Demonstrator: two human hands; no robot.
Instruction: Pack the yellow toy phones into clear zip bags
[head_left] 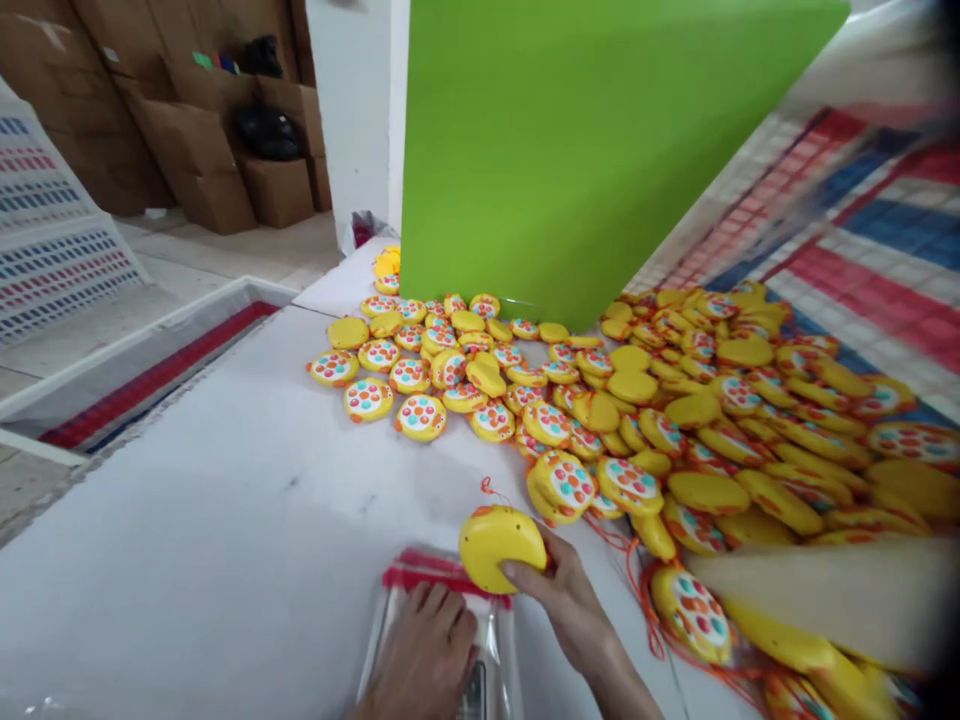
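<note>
In my right hand is a round yellow plastic toy, its plain back facing up and my thumb pressed on it. A small orange-red cord loop sticks out at its far side. My left hand lies just left of it, fingers bent and together at the upper part of a clear plastic bag with a red band along its top edge. The held toy hangs over that band's right end. Part of the bag is hidden under my left hand.
A large heap of similar yellow toys, many showing white faces with coloured buttons, spreads right and behind on the white table. A green panel rises behind. Striped crates and cardboard boxes stand left. Something pale blurs at lower right.
</note>
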